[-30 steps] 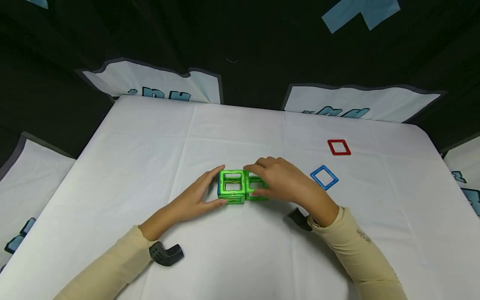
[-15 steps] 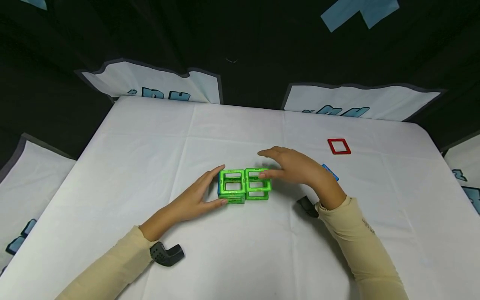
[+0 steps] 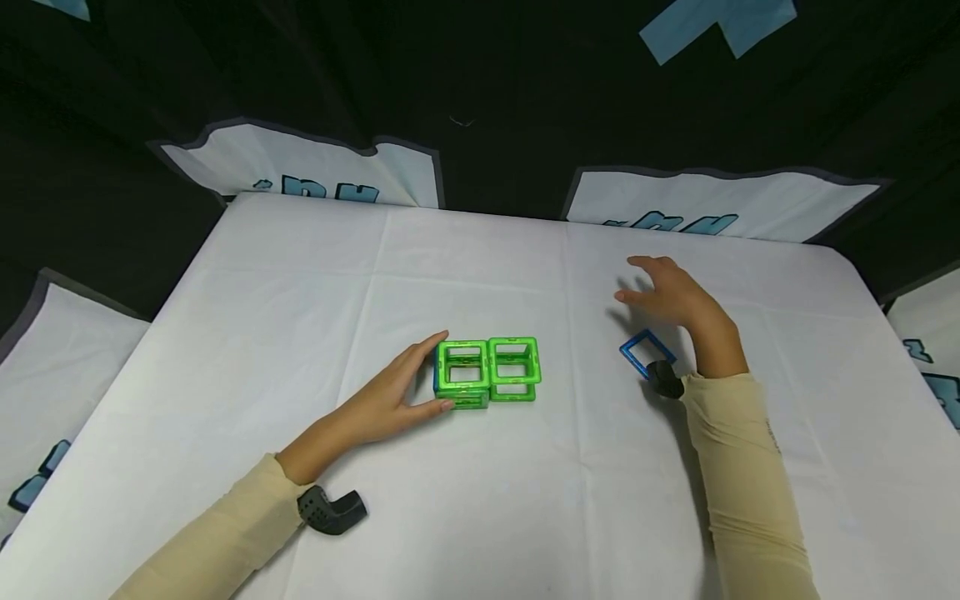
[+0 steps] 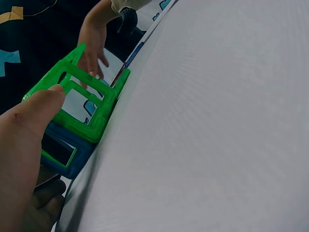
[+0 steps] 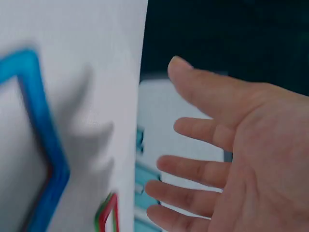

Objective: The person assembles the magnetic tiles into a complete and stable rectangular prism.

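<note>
In the head view my left hand [image 3: 397, 390] holds a green magnetic tile cube [image 3: 464, 386] by its left side, thumb at the near face and fingertip at the far corner. A blue tile forms the side towards the palm, seen in the left wrist view. Joined at the cube's right are more green magnetic tiles [image 3: 516, 379], one raised above another. My right hand [image 3: 671, 292] hovers over the table at the right, fingers spread and relaxed, holding nothing. Its shadow falls on the cloth.
A blue magnetic tile [image 3: 662, 345] lies flat below the right hand, partly covered by the black wrist camera [image 3: 664, 380]. A red tile [image 5: 102, 218] edged with green shows in the right wrist view; the right hand hides it in the head view. White cloth [image 3: 465, 517] covers the table.
My right hand has let go of the right-hand green tiles and moved right and away, over the loose tiles. My left hand has stayed on the cube.
</note>
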A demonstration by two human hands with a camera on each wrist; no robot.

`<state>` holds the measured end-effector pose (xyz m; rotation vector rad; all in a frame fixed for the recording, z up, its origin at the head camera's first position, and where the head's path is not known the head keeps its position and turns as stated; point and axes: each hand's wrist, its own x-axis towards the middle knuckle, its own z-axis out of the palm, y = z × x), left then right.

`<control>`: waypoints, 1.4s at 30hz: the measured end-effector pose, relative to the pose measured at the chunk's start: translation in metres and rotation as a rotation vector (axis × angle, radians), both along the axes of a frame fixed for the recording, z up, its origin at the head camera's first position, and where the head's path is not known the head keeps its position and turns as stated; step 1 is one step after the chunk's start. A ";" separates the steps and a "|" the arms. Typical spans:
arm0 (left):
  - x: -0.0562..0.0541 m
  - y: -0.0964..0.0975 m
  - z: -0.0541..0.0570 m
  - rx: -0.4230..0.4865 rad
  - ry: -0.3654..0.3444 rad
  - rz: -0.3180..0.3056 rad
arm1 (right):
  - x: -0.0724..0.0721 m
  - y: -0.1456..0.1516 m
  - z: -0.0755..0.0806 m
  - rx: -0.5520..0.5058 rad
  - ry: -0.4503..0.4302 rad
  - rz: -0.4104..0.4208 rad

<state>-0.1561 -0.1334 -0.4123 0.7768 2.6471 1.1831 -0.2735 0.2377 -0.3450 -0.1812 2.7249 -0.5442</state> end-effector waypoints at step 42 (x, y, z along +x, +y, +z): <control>0.000 -0.001 0.001 -0.007 -0.020 0.004 | 0.031 0.019 -0.015 -0.085 0.006 0.085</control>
